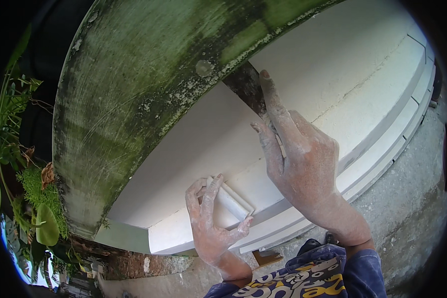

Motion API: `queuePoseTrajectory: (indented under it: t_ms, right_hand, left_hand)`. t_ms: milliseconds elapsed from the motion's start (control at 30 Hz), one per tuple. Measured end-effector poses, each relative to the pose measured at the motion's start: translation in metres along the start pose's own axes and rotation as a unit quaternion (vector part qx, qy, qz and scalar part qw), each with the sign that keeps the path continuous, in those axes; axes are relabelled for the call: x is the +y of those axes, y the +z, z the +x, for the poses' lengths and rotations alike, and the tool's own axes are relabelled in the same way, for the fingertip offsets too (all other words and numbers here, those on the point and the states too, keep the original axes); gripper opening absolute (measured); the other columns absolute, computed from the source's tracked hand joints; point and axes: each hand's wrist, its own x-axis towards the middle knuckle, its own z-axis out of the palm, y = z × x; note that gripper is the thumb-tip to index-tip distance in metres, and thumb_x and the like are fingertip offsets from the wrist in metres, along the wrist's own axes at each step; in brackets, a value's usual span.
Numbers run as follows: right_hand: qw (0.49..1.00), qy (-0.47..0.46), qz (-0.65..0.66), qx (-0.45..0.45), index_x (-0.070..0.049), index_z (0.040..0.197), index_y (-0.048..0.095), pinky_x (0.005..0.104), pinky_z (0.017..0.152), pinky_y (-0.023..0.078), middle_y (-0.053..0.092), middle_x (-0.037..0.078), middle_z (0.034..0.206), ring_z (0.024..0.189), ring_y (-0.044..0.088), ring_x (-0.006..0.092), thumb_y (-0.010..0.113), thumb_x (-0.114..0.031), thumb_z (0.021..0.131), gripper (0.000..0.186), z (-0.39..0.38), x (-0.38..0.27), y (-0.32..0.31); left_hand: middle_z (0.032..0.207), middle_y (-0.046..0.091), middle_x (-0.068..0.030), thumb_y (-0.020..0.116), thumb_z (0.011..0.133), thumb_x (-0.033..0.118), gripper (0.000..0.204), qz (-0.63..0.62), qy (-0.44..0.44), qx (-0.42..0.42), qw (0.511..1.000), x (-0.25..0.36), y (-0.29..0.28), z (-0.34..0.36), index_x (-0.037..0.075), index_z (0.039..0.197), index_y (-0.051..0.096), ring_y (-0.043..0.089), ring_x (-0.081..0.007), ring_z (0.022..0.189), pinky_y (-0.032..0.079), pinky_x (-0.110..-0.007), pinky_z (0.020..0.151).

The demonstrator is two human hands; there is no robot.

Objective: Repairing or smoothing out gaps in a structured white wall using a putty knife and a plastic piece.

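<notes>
My right hand (305, 154), coated in pale dust, grips a putty knife (246, 88) with a dark, stained blade. Its index finger stretches along the blade, and the blade's far end meets the lower edge of the green, mossy wall (134, 94). Lower and to the left, my left hand (206, 218), also dusty, holds a flat white rectangular piece (232, 199) with a raised strip along it. Thumb and fingers grasp it from opposite sides. Whether any paste lies on it, I cannot tell. Under both hands spreads a smooth white surface (347, 74) with a thin crack line.
Stepped white ledges (382, 154) curve along the right and bottom of the white surface. Beyond them lies rough grey concrete ground (407, 213). Green plants (39, 198) hang at the far left beside the mossy wall. A small brown piece (267, 257) lies below the ledge.
</notes>
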Motion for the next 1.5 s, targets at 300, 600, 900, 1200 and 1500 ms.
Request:
queuePoseTrajectory:
  t_ms: [300,600,900,1200,1500]
  right_hand:
    - [1.0,-0.002,-0.01,-0.003,-0.005,0.157,0.044,0.0334,0.053,0.051,0.068,0.011,0.078,0.059,0.065,0.0194,0.072,-0.011,0.095,0.069,0.002,0.004,-0.005]
    - [0.979,0.016,0.185,-0.082,0.003,0.153,0.046,0.0359,0.055,0.049,0.062,0.014,0.079,0.062,0.061,0.0227,0.066,-0.007,0.097,0.06,-0.054,-0.017,-0.032]
    - [0.95,0.001,0.18,-0.255,-0.006,0.154,0.045,0.0375,0.063,0.056,0.053,0.015,0.1,0.078,0.066,0.0271,0.063,-0.02,0.094,0.065,-0.092,-0.026,-0.034]
    - [0.953,-0.081,0.171,-0.236,-0.012,0.134,0.065,0.0372,0.066,0.057,0.057,0.011,0.116,0.083,0.067,0.0259,0.072,-0.029,0.089,0.049,-0.12,-0.035,-0.043]
    - [0.952,-0.018,0.218,-0.216,-0.011,0.142,0.06,0.0451,0.091,0.053,0.057,0.019,0.135,0.108,0.065,0.0325,0.08,-0.05,0.085,0.071,-0.138,-0.062,-0.043]
  left_hand:
    - [0.127,0.051,-0.0177,0.089,0.058,0.036,0.089,-0.01,0.01,-0.001,1.0,0.0,0.001,0.001,0.003,0.137,0.064,0.057,-0.0344,0.119,0.051,-0.046,0.094]
    - [0.125,0.057,-0.0208,0.091,0.062,0.055,0.09,-0.154,0.024,0.033,0.987,-0.001,0.001,-0.016,0.002,0.131,0.066,0.06,-0.0345,0.116,0.053,-0.045,0.094]
    - [0.134,0.054,-0.0197,0.071,0.086,0.021,0.059,-0.641,-0.142,-0.044,0.753,0.021,0.025,-0.055,0.001,0.14,0.056,0.056,-0.0331,0.128,0.05,-0.049,0.108]
    - [0.136,0.053,-0.0182,0.07,0.086,0.008,0.058,-0.722,-0.373,-0.056,0.58,0.024,0.013,-0.068,0.006,0.141,0.051,0.054,-0.0308,0.13,0.045,-0.049,0.114]
    - [0.125,0.065,-0.0161,0.068,0.09,0.009,0.046,-0.762,-0.316,-0.079,0.56,-0.012,-0.001,-0.085,0.004,0.135,0.059,0.065,-0.0292,0.115,0.055,-0.048,0.102]
